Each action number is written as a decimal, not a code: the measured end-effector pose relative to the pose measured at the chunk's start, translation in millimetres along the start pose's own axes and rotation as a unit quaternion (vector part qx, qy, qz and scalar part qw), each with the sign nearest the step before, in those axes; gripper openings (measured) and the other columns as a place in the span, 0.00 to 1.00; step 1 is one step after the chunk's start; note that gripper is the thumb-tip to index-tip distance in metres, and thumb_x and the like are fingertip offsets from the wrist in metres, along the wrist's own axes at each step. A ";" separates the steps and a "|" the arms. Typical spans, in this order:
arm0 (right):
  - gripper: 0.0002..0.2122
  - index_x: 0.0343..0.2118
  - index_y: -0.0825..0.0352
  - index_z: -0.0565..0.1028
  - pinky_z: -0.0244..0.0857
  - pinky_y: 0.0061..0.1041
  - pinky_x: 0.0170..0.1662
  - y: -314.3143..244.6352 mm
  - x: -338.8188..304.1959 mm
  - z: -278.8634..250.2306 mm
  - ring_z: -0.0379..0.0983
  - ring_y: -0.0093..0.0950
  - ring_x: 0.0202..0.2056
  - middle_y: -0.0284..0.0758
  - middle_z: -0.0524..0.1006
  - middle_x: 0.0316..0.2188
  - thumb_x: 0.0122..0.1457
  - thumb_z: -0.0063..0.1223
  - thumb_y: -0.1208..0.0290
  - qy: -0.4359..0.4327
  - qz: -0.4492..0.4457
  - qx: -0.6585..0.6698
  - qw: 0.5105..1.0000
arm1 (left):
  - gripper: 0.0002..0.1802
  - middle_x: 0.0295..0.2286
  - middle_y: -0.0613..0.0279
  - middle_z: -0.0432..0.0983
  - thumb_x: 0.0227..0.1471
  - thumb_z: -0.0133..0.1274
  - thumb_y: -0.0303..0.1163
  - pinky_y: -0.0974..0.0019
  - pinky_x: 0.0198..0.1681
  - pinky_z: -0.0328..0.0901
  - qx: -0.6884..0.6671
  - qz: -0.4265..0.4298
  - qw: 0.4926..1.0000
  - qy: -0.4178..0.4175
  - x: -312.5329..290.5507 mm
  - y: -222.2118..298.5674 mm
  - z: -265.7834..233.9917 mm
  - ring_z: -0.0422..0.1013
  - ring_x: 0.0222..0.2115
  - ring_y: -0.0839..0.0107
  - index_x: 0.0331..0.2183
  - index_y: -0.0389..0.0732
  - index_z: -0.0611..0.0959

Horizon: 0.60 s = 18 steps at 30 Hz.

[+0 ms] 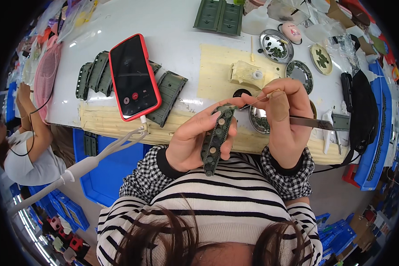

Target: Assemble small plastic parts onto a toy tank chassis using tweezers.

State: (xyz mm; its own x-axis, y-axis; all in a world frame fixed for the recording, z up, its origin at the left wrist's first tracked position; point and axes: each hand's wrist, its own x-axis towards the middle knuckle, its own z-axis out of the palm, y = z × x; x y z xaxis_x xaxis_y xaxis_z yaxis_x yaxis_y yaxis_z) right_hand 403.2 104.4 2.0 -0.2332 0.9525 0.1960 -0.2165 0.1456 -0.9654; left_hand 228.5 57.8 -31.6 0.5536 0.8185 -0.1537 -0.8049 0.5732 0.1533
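Gripping a dark green wheeled model piece (216,144), a worker in a striped top keeps it just below the centre of the frame, a step from where I stand. The left hand (190,139) is curled round it, thumb pressed on the upper left edge and fingers bent along the right side, while the index finger reaches toward the other hand. The right hand (290,117) is drawn close, thumb and fingertips nearly together in a pinch on a fine, pale strand too small to make out; a flat metal tool (312,123) is gripped within it, its end jutting right. The model's long axis runs nearly upright, its top leaning right toward the right hand and its row of wheels facing up.

Beyond the hands, at centre right, sit a pale block (238,73) with a white spout and a round metal dish (292,52) of small green parts. At upper left of centre, a red-cased phone (134,75) stands in front of curved green panels (170,93). A blue bin (99,179) lies at lower left; another person (31,164) sits at the left edge.
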 end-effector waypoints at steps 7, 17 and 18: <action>0.07 0.39 0.74 0.68 0.70 0.19 0.40 -1.0 -0.3 1.3 0.76 0.23 0.36 0.36 0.74 0.34 0.64 0.44 0.74 -0.006 0.010 -0.046 0.999 | 0.30 0.33 0.59 0.74 0.59 0.44 0.36 0.68 0.29 0.73 0.003 0.002 1.000 0.011 -0.9 -1.5 -0.4 0.75 0.24 0.70 0.59 0.34 0.57; 0.07 0.39 0.74 0.68 0.70 0.19 0.39 2.8 -0.3 1.9 0.76 0.23 0.35 0.36 0.74 0.33 0.64 0.45 0.75 0.011 0.003 -0.031 0.999 | 0.37 0.31 0.62 0.68 0.58 0.45 0.37 0.71 0.24 0.69 0.078 -0.002 0.996 0.034 -1.3 0.7 1.5 0.70 0.21 0.73 0.62 0.34 0.50; 0.07 0.39 0.74 0.68 0.70 0.19 0.39 3.9 1.0 1.9 0.76 0.22 0.34 0.36 0.74 0.33 0.64 0.45 0.75 0.028 -0.001 -0.019 0.999 | 0.35 0.32 0.61 0.70 0.59 0.44 0.37 0.69 0.27 0.71 0.066 0.000 0.997 0.025 -1.7 0.5 -0.5 0.72 0.22 0.71 0.61 0.35 0.52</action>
State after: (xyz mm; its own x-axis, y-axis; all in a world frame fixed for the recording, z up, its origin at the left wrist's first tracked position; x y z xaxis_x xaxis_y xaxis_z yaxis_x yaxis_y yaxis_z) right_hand 400.3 105.5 -1.3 -0.1797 0.9654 0.1889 -0.1810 0.1563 -0.9710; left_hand 227.1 56.6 -31.7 0.5388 0.8180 -0.2016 -0.7683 0.5752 0.2808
